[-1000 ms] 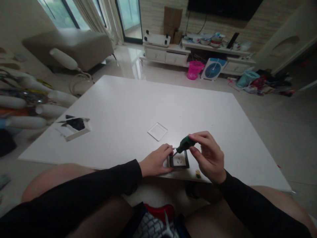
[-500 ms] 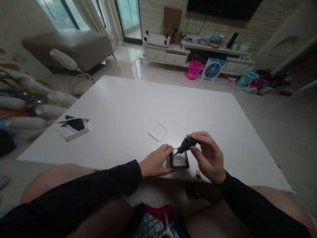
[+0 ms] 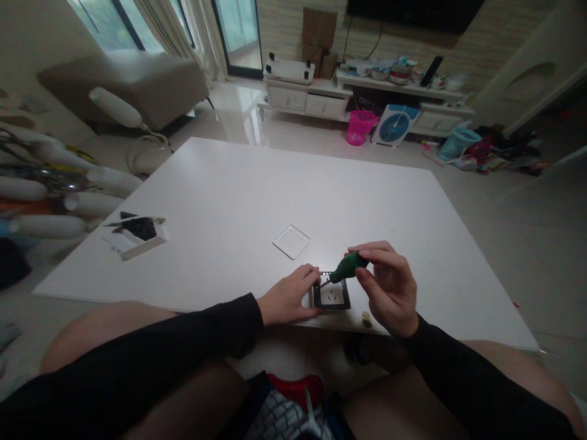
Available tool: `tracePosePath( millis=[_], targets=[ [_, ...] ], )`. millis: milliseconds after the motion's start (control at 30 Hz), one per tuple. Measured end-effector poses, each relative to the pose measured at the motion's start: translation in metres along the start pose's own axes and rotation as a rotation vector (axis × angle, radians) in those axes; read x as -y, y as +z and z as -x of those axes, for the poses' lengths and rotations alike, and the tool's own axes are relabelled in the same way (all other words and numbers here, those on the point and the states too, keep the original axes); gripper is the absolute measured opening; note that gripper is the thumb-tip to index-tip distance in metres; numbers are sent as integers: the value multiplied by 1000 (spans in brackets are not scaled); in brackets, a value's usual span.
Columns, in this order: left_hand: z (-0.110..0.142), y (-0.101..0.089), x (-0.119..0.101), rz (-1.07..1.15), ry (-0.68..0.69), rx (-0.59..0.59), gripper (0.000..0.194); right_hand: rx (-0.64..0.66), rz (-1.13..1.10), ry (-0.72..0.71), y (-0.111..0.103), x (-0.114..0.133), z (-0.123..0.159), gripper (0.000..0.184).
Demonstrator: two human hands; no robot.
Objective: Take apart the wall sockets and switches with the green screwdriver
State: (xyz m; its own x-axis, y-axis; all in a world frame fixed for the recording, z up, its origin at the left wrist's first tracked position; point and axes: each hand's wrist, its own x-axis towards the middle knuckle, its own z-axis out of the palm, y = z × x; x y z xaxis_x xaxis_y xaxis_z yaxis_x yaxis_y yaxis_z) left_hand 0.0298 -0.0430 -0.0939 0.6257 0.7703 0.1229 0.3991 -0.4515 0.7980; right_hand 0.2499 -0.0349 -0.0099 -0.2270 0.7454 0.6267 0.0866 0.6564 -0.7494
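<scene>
The socket (image 3: 331,297) is being held at the near edge of the worktop (image 3: 220,195), a little right of that edge's middle. Its left side is being gripped by the left hand (image 3: 288,299): the fingers are being held partly spread, with the thumb being set by the near left corner and the fingertips by the far left corner. The screwdriver (image 3: 347,267) is being pinched by its green handle between the thumb and closed fingers of the right hand (image 3: 389,287). Its shaft is being slanted down to the left, with the tip being held at the socket's dark border, near the far left corner.

The work is seemingly being done at 1 fixing point, with the cover (image 3: 291,242) being left off, farther in from the near edge and apart from the socket. Whether a screw is being tightened or loosened cannot be told, nor how many are being left undone. The toy (image 3: 366,319), right of the socket, and the tray (image 3: 147,245), towards the near left corner, are not being touched.
</scene>
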Motion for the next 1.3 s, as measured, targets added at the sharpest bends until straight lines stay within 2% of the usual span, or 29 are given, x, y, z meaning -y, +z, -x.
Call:
tracePosePath(
  millis=[167, 367, 600, 833, 1033, 1300],
  targets=[
    [1, 0, 0, -7, 3, -2, 47, -6, 59, -9, -3, 1, -1, 43],
    [1, 1, 2, -14, -2, 7, 50, 47, -67, 35, -1, 6, -1, 41],
    [0, -1, -2, -10, -19, 11, 47, -17, 39, -46, -3, 2, -2, 45],
    [0, 0, -1, -24, -17, 14, 49, 38, -87, 34, 0, 7, -3, 39],
    [0, 0, 0, -36, 6, 8, 46, -47, 102, -39, -1, 3, -5, 40],
    [0, 0, -1, -34, -20, 19, 52, -7, 13, 73, 0, 3, -4, 40]
  ],
)
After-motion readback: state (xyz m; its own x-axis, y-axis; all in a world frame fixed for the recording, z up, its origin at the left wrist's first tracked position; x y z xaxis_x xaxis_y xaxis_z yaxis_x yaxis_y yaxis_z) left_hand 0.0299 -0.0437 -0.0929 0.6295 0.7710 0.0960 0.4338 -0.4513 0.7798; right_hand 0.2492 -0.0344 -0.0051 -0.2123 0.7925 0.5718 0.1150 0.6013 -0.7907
